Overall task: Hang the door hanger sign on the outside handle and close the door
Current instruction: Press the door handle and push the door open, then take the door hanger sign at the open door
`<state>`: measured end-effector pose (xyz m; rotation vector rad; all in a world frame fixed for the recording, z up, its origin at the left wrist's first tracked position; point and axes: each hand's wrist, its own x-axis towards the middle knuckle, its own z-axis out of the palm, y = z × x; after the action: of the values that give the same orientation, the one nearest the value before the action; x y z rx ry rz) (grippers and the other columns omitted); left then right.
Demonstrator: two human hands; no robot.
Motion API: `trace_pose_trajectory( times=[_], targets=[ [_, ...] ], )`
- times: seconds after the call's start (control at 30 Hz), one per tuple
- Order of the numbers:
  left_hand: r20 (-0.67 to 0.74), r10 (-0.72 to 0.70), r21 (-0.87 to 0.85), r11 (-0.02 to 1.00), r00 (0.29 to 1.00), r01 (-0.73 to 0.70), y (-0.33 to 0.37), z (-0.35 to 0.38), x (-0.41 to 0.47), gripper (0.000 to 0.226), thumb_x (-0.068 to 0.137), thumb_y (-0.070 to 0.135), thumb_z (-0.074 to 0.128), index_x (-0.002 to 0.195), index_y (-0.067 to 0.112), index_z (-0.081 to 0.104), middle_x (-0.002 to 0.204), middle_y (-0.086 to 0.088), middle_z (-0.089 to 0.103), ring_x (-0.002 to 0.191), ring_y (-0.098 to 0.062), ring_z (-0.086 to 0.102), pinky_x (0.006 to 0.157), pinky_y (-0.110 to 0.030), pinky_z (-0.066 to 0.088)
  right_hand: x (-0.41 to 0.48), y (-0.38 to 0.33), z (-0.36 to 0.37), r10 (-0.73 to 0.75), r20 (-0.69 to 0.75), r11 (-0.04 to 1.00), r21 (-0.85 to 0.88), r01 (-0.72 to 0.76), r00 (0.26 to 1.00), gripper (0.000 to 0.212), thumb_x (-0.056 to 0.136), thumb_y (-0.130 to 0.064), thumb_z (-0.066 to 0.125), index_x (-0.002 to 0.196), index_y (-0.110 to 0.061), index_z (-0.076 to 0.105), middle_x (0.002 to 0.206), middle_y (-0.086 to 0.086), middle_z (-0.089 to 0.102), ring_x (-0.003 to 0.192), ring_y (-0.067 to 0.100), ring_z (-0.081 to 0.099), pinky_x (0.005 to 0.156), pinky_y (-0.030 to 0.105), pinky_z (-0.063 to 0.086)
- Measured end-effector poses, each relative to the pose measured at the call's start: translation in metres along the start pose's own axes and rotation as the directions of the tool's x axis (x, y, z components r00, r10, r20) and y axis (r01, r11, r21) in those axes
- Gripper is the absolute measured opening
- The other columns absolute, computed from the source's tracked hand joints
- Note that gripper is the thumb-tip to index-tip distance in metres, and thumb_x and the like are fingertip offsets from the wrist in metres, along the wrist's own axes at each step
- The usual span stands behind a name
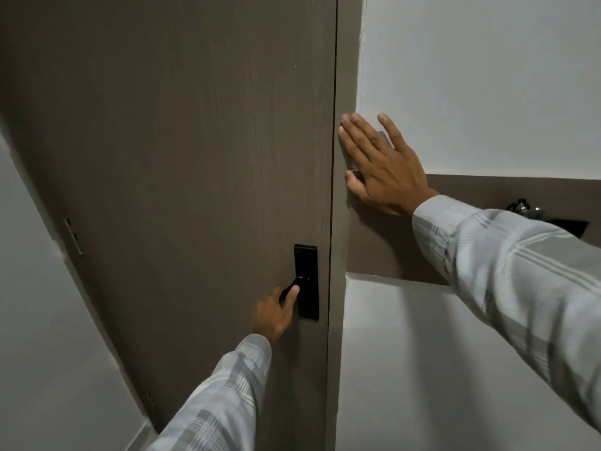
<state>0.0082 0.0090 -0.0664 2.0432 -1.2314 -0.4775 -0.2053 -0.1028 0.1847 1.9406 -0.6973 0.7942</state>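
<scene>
Left hand (272, 315) wrapped round the black handle (294, 286), thumb up against its plate (306, 281) on the brown door (182, 151). Right hand (379, 166) flat and open, holding nothing, pressed on the frame (348, 76) just beside the door edge. No hanger sign visible anywhere.

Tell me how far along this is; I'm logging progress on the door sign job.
Looks done: the door sits flush with the frame, with only a thin dark seam between them. In hand: the left hand grips the black handle, while the right hand lies flat where the frame meets the wall. Left: letting go. No door hanger sign shows on this side, so the hanging cannot be confirmed.
</scene>
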Motion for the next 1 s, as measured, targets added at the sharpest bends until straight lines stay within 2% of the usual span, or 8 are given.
trace_pose_trajectory(
  times=[0.13, 0.27, 0.43, 0.7, 0.77, 0.83, 0.9, 1.0],
  targets=[
    [-0.096, 0.290, 0.402, 0.886, 0.952, -0.229, -0.006, -0.030, -0.001, 0.068, 0.091, 0.071, 0.030, 0.121, 0.020, 0.064, 0.138, -0.018, 0.054, 0.141, -0.035, 0.037, 0.122, -0.048, 0.022, -0.005, -0.010, -0.008, 0.029, 0.097, 1.000, -0.013, -0.028, 0.995, 0.073, 0.095, -0.041, 0.031, 0.156, -0.006, 0.017, 0.164, 0.016, 0.017, 0.153, 0.028, 0.014, 0.123, 0.052, 0.011],
    [-0.071, 0.370, 0.527, 0.802, 0.926, -0.280, -0.009, -0.047, -0.012, 0.064, 0.096, 0.066, 0.024, 0.118, 0.025, 0.067, 0.156, -0.014, 0.037, 0.153, -0.028, 0.011, 0.126, -0.047, 0.004, -0.008, -0.017, -0.013, 0.095, 0.105, 0.995, -0.003, -0.095, 0.990, 0.073, 0.094, -0.036, 0.041, 0.156, -0.005, 0.017, 0.164, 0.016, 0.017, 0.153, 0.028, 0.013, 0.123, 0.053, 0.010],
    [-0.086, 0.347, 0.557, 0.794, 0.934, -0.244, -0.013, -0.059, -0.036, 0.062, 0.097, 0.064, 0.024, 0.121, 0.027, 0.068, 0.159, -0.012, 0.033, 0.154, -0.025, 0.008, 0.126, -0.046, 0.003, -0.014, -0.021, -0.013, 0.127, 0.114, 0.990, 0.038, -0.132, 0.985, 0.073, 0.095, -0.033, 0.043, 0.157, -0.007, 0.016, 0.165, 0.015, 0.014, 0.153, 0.027, 0.010, 0.123, 0.052, 0.008],
    [-0.270, 0.293, 0.565, 0.819, 0.917, -0.096, -0.021, -0.069, -0.092, 0.049, 0.100, 0.054, 0.033, 0.120, 0.027, 0.070, 0.154, -0.008, 0.042, 0.152, -0.024, 0.017, 0.124, -0.043, 0.007, -0.023, -0.024, -0.003, 0.138, 0.063, 0.961, 0.232, -0.149, 0.988, 0.068, 0.100, -0.032, 0.044, 0.157, -0.007, 0.017, 0.165, 0.015, 0.014, 0.153, 0.028, 0.010, 0.122, 0.048, -0.001],
    [-0.318, 0.261, 0.573, 0.819, 0.911, -0.034, -0.026, -0.071, -0.107, 0.053, 0.100, 0.056, 0.030, 0.122, 0.027, 0.069, 0.154, -0.009, 0.044, 0.152, -0.024, 0.019, 0.124, -0.043, 0.009, -0.032, -0.032, -0.003, 0.134, 0.030, 0.933, 0.334, -0.136, 0.991, 0.064, 0.101, -0.034, 0.046, 0.155, -0.007, 0.025, 0.164, 0.015, 0.020, 0.153, 0.028, 0.014, 0.121, 0.048, 0.001],
    [-0.369, 0.238, 0.564, 0.826, 0.899, 0.013, -0.029, -0.071, -0.125, 0.071, 0.095, 0.067, 0.016, 0.124, 0.027, 0.067, 0.154, -0.010, 0.044, 0.151, -0.025, 0.021, 0.123, -0.044, 0.011, -0.044, -0.044, -0.005, 0.139, -0.004, 0.886, 0.447, -0.122, 0.990, 0.060, 0.098, -0.033, 0.050, 0.150, -0.005, 0.036, 0.160, 0.017, 0.030, 0.151, 0.030, 0.021, 0.122, 0.049, 0.006],
    [-0.413, 0.229, 0.559, 0.828, 0.882, 0.047, -0.030, -0.074, -0.143, 0.090, 0.086, 0.076, 0.000, 0.135, 0.027, 0.057, 0.158, -0.009, 0.037, 0.152, -0.025, 0.019, 0.124, -0.045, 0.010, -0.056, -0.061, -0.008, 0.126, -0.016, 0.828, 0.553, -0.096, 0.992, 0.058, 0.095, -0.030, 0.054, 0.146, -0.004, 0.044, 0.157, 0.018, 0.036, 0.149, 0.031, 0.026, 0.122, 0.050, 0.013],
    [-0.517, 0.249, 0.549, 0.831, 0.819, 0.093, -0.017, -0.078, -0.166, 0.083, 0.090, 0.071, 0.004, 0.152, 0.024, 0.031, 0.164, -0.005, 0.023, 0.154, -0.022, 0.012, 0.125, -0.045, 0.009, -0.077, -0.089, -0.009, 0.083, 0.068, 0.687, 0.719, -0.107, 0.994, 0.060, 0.090, -0.022, 0.060, 0.145, -0.005, 0.045, 0.153, 0.016, 0.042, 0.149, 0.028, 0.026, 0.124, 0.048, 0.016]
  ],
)
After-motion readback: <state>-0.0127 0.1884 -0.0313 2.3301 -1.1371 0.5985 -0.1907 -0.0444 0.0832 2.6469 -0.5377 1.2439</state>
